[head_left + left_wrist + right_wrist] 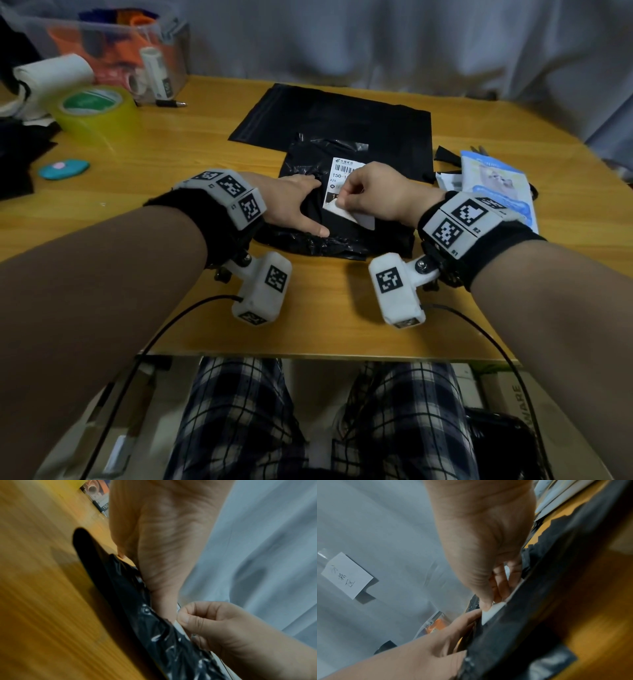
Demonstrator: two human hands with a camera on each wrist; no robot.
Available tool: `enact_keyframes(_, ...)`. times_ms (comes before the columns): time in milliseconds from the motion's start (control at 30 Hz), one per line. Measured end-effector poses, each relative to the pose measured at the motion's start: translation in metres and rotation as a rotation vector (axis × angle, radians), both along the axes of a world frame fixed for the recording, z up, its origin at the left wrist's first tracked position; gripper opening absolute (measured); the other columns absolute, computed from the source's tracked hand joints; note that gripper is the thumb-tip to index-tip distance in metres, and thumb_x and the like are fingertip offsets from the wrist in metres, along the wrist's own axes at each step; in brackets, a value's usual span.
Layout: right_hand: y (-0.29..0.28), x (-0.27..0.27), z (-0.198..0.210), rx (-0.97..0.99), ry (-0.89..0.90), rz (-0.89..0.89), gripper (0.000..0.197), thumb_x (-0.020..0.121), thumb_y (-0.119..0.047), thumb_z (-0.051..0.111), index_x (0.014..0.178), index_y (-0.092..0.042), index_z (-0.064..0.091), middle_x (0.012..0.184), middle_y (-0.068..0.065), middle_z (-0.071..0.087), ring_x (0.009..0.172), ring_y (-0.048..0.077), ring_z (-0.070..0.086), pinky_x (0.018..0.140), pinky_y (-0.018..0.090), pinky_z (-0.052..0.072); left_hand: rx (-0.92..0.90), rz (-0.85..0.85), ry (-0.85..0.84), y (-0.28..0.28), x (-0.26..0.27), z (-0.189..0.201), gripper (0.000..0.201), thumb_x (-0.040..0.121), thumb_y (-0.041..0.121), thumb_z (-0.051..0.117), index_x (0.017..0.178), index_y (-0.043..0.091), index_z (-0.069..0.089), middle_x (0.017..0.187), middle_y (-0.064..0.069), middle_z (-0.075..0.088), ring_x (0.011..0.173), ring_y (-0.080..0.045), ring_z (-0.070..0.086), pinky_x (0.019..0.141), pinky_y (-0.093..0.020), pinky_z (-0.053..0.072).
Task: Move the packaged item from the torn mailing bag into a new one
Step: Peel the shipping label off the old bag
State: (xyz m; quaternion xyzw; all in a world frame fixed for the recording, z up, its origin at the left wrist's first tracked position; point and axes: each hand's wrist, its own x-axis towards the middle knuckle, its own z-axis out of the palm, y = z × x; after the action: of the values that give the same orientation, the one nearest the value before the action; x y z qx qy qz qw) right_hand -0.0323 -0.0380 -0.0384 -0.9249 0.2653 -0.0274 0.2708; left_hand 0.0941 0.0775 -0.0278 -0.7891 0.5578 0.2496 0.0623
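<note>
A crumpled black torn mailing bag (346, 236) lies mid-table with a white shipping label (346, 168) stuck on top. Behind it a flat new black mailing bag (325, 116) is spread out. My left hand (303, 205) lies flat with straight fingers, pressing the torn bag's left part (137, 601). My right hand (343, 202) pinches the label's lifted lower-left corner (491, 612) between thumb and fingers (485, 605). The packaged item itself is hidden inside the bag (539, 601).
A yellow tape roll (96, 109), a clear bin (113, 51) of supplies and a pen (171, 102) sit at the back left. A teal oval object (63, 169) lies left. Blue-white packets (496, 185) are stacked right. The table's front edge (325, 356) is near my lap.
</note>
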Motion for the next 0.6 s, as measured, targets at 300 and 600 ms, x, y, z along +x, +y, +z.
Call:
enact_keyframes(300, -0.004, -0.018, 0.007, -0.023, 0.164, 0.089, 0.025, 0.074, -0.033, 0.078, 0.087, -0.018, 0.064, 0.074, -0.010, 0.059, 0.074, 0.008, 0.056, 0.070, 0.023, 0.047, -0.066, -0.082, -0.072, -0.007, 0.013, 0.000, 0.103, 0.075, 0.062, 0.061, 0.150, 0.024, 0.002, 0.159, 0.005, -0.004, 0.146, -0.017, -0.004, 0.116, -0.046, 0.002)
enact_keyframes(600, -0.001, -0.011, -0.006, -0.195, 0.072, -0.008, 0.031, 0.075, -0.048, 0.071, 0.087, -0.020, 0.063, 0.089, -0.005, 0.063, 0.085, 0.012, 0.057, 0.072, 0.026, 0.048, -0.177, -0.003, -0.209, -0.018, -0.004, -0.003, 0.073, 0.084, 0.058, 0.051, 0.138, 0.011, 0.036, 0.140, -0.011, 0.032, 0.128, -0.029, 0.035, 0.104, -0.039, 0.036)
